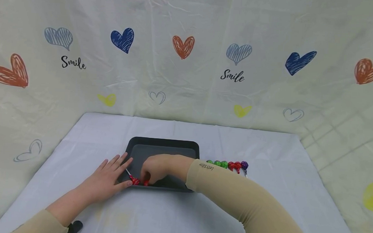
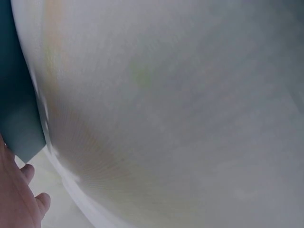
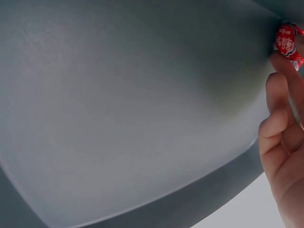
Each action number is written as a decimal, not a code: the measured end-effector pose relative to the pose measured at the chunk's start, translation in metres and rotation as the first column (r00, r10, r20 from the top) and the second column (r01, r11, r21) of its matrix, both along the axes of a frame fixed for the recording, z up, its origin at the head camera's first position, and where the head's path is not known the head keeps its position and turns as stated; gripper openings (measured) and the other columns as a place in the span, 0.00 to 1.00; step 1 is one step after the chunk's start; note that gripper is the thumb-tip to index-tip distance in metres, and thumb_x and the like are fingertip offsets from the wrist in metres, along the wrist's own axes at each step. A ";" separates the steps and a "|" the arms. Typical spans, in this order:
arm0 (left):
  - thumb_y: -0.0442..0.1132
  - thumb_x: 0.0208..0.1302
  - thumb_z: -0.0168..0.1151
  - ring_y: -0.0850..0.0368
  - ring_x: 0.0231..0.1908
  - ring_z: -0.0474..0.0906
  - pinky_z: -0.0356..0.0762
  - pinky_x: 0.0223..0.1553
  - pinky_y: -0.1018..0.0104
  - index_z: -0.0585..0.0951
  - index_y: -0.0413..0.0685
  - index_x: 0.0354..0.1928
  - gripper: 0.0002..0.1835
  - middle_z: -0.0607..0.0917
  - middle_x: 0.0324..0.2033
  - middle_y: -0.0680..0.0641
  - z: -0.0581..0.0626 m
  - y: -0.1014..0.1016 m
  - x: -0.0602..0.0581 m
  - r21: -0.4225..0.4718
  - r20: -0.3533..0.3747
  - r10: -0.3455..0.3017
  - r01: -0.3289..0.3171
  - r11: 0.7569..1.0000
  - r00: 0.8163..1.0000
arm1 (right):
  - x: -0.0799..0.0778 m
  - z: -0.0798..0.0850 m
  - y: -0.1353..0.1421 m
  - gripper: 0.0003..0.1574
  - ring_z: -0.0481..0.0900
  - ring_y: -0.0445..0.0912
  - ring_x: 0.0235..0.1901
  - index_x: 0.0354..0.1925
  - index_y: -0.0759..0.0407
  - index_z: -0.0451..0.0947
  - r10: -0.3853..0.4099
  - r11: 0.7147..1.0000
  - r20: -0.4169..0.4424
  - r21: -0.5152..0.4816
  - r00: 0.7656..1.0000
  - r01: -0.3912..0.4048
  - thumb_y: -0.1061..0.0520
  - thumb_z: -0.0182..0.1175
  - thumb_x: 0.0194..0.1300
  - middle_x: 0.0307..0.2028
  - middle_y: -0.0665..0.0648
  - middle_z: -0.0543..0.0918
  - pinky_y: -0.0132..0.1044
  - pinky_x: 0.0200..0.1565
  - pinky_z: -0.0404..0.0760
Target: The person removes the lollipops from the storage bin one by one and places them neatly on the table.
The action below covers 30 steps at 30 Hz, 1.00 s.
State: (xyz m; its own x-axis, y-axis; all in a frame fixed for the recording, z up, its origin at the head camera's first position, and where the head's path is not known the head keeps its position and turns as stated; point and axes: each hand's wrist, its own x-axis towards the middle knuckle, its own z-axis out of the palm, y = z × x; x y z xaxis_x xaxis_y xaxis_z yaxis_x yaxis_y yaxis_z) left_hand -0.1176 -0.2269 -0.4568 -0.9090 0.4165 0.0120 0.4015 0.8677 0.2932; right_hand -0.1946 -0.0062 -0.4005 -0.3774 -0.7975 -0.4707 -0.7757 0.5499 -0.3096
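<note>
My left hand (image 1: 108, 178) rests with straight, spread fingers at the left side of a dark baking tray (image 1: 164, 142); part of it shows at the lower left of the left wrist view. Reaching into the tray's front left, my right hand (image 1: 157, 167) pinches a red-wrapped lollipop (image 3: 286, 41) between thumb and fingertips, its stick hidden in the head view. A second red lollipop (image 1: 134, 180) lies in the tray's front left corner, beside my left thumb. Its white stick points back toward the left wall.
To the right of the tray, partly behind my right sleeve (image 1: 233, 190), lie several lollipops (image 1: 224, 164) in a row, green, red and purple. A white cloth (image 1: 261, 146) covers the table. Behind it hangs a sheet (image 1: 201, 81) printed with hearts.
</note>
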 end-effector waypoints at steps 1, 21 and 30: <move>0.71 0.64 0.52 0.35 0.73 0.49 0.46 0.68 0.31 0.56 0.55 0.78 0.47 0.54 0.77 0.43 0.000 0.000 0.000 0.002 -0.002 -0.002 0.002 1.000 1.000 | 0.000 0.000 0.000 0.12 0.77 0.36 0.35 0.41 0.43 0.88 -0.001 1.000 -0.003 0.002 1.000 0.001 0.60 0.68 0.62 0.32 0.39 0.82 0.28 0.43 0.79; 0.71 0.64 0.53 0.39 0.75 0.47 0.43 0.71 0.34 0.55 0.55 0.78 0.48 0.51 0.78 0.45 0.003 0.003 0.000 -0.050 0.049 0.038 -0.035 0.998 0.998 | -0.040 0.010 0.039 0.19 0.76 0.36 0.40 0.46 0.42 0.89 -0.082 0.996 -0.115 0.025 0.990 0.085 0.64 0.61 0.65 0.38 0.38 0.83 0.28 0.45 0.77; 0.71 0.64 0.54 0.38 0.75 0.47 0.43 0.71 0.34 0.55 0.55 0.78 0.48 0.51 0.78 0.45 0.004 0.003 0.001 -0.043 0.045 0.034 -0.032 0.999 0.998 | -0.045 0.012 0.047 0.21 0.77 0.35 0.44 0.47 0.42 0.89 -0.079 0.997 -0.118 -0.017 0.990 0.077 0.65 0.61 0.65 0.42 0.39 0.84 0.29 0.49 0.76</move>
